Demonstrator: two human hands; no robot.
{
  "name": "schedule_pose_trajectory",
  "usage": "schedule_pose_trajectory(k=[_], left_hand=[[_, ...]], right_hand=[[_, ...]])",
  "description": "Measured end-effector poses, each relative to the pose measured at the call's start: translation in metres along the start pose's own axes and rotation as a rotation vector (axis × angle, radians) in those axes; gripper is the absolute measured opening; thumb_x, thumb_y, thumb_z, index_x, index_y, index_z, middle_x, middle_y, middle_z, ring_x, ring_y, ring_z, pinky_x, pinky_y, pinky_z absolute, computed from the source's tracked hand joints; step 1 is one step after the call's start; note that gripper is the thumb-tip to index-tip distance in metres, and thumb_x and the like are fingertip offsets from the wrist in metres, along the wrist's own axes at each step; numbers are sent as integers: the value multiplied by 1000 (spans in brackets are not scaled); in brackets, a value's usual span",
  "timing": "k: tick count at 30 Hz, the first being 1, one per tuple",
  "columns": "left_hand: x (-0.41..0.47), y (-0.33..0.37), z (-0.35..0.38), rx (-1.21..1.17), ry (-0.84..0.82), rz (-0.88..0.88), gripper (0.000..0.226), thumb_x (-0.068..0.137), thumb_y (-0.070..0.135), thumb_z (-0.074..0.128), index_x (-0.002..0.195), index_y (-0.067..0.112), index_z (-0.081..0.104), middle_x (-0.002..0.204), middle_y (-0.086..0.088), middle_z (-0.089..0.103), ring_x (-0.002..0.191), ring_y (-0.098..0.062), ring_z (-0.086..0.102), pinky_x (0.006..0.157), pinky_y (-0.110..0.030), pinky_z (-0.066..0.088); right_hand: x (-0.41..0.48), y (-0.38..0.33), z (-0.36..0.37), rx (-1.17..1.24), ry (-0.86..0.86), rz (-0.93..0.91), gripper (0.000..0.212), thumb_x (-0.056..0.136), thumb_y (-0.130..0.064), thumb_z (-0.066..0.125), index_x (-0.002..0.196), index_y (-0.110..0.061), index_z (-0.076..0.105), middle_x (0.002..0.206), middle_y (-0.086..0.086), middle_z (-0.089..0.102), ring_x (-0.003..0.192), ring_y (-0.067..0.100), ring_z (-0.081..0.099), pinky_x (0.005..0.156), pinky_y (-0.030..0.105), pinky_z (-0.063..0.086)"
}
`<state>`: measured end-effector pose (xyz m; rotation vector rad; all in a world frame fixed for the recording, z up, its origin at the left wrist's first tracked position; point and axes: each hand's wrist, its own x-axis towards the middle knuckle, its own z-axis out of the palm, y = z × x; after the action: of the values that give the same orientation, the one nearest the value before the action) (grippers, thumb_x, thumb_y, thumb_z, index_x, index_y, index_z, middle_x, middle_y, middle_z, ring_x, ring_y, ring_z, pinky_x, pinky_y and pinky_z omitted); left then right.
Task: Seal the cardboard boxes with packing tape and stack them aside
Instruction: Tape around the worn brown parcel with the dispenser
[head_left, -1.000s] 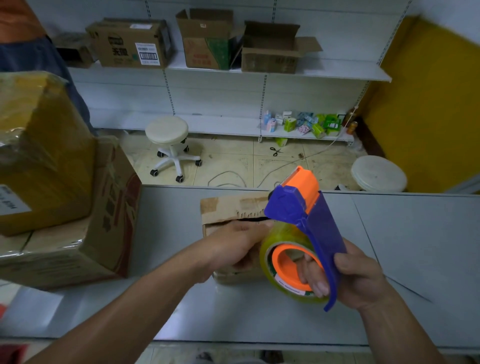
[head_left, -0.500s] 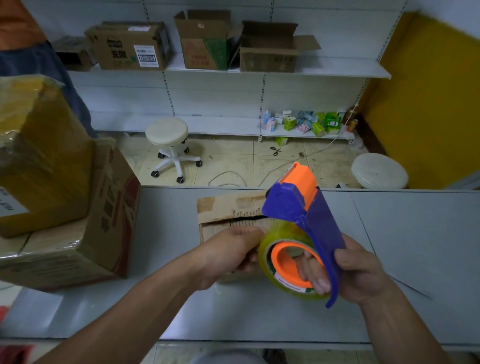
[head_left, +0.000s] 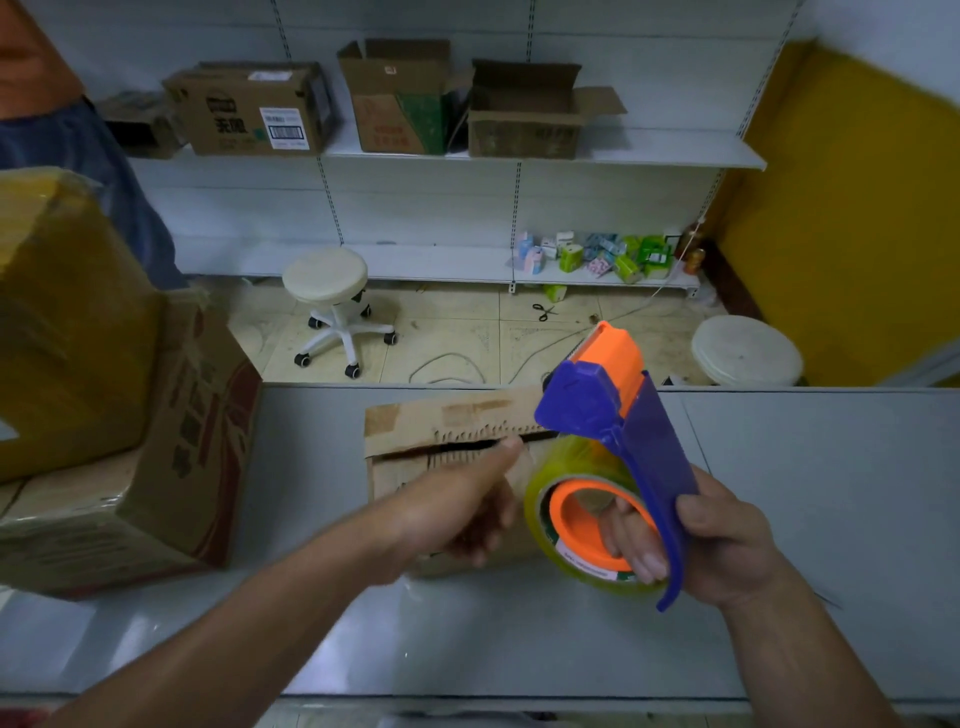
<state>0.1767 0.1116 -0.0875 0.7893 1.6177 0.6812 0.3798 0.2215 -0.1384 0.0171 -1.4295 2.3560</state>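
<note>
Seen from the head camera, a person's right hand (head_left: 727, 540) grips a blue-and-orange plastic tape dispenser (head_left: 623, 431) loaded with a roll of clear yellowish packing tape (head_left: 545, 488), its fingers (head_left: 631, 540) clenched through the orange core, above a grey worktop (head_left: 805, 519). The left hand (head_left: 457, 504) hovers over a small, worn brown cardboard box (head_left: 415, 431) lying mid-worktop, thumb stretched toward the gaping top seam and fingers curled under, though it cannot be told whether they hold anything. Two larger tape-wrapped cardboard boxes (head_left: 130, 467) sit stacked at the worktop's left end.
</note>
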Motion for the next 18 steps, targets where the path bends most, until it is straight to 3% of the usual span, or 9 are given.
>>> schedule_pose_trajectory(k=[4, 7, 12, 18], left_hand=[[5, -5, 14, -136, -34, 8, 48, 100, 50, 35, 66, 18, 48, 58, 2, 49, 52, -13, 45, 50, -19, 40], [8, -6, 19, -89, -53, 10, 39, 98, 40, 39, 65, 21, 45, 56, 4, 46, 51, -12, 40, 49, -18, 37], [8, -8, 25, -135, -127, 37, 33, 98, 27, 38, 65, 22, 37, 59, 4, 37, 54, -13, 32, 51, -22, 29], [13, -6, 40, -255, -31, 173, 35, 100, 16, 43, 65, 20, 42, 60, 4, 35, 54, -9, 30, 52, -20, 26]], right_hand=[[1, -1, -5, -40, 0, 40, 29, 89, -30, 61, 98, -4, 67, 70, 0, 72, 61, 12, 64, 62, 33, 43], [0, 1, -8, -37, -7, 56, 27, 89, -31, 61, 99, -7, 69, 70, -1, 72, 60, 11, 64, 58, 37, 36], [-1, -2, -11, -63, -12, 46, 24, 89, -36, 59, 93, -17, 73, 69, -4, 71, 59, 11, 62, 61, 33, 41], [-5, -14, -17, -47, -33, 76, 23, 89, -35, 61, 95, -16, 71, 69, -4, 71, 59, 11, 63, 60, 34, 40]])
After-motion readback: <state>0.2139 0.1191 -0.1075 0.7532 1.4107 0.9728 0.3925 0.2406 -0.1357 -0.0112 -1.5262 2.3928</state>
